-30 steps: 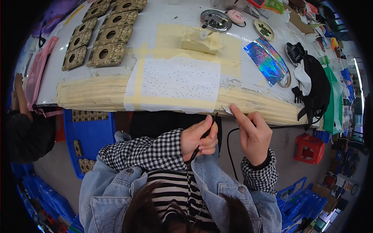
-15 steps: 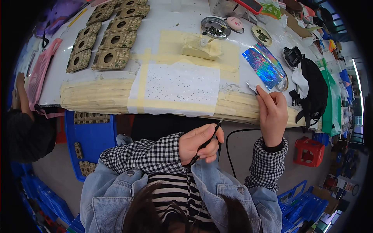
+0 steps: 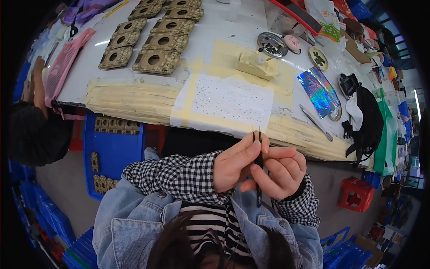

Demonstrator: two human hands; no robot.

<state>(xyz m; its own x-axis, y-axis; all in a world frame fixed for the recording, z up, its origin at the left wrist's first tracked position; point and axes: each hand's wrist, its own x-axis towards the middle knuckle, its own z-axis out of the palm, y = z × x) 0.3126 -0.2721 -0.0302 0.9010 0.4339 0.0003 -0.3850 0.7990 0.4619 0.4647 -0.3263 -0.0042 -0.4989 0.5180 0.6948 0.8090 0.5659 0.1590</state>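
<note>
Black tweezers [image 3: 259,181] stand almost upright in front of the table edge, their two fine tips pointing up and slightly apart. My left hand [image 3: 234,167] is closed round them, thumb against the shaft. From the other side my right hand [image 3: 283,174] meets it, its curled fingers also on the tweezers. Just beyond the tips lies a white sheet [image 3: 230,99] dotted with many tiny specks, taped to the table. A slim silver tool [image 3: 316,122] rests on the taped edge to the right; its exact kind is unclear.
Several camouflage-patterned cases [image 3: 157,61] with round holes stand in rows at the back left. Beyond the sheet are a taped block [image 3: 255,66] and a metal dish [image 3: 272,45] of small dark pieces. A shiny holographic pouch [image 3: 318,92] lies right. Another person's arm [image 3: 39,85] shows far left.
My right hand has put the silver tool down on the table edge and come in to the tweezers beside my left hand. The tweezers have turned more upright. The view has shifted left.
</note>
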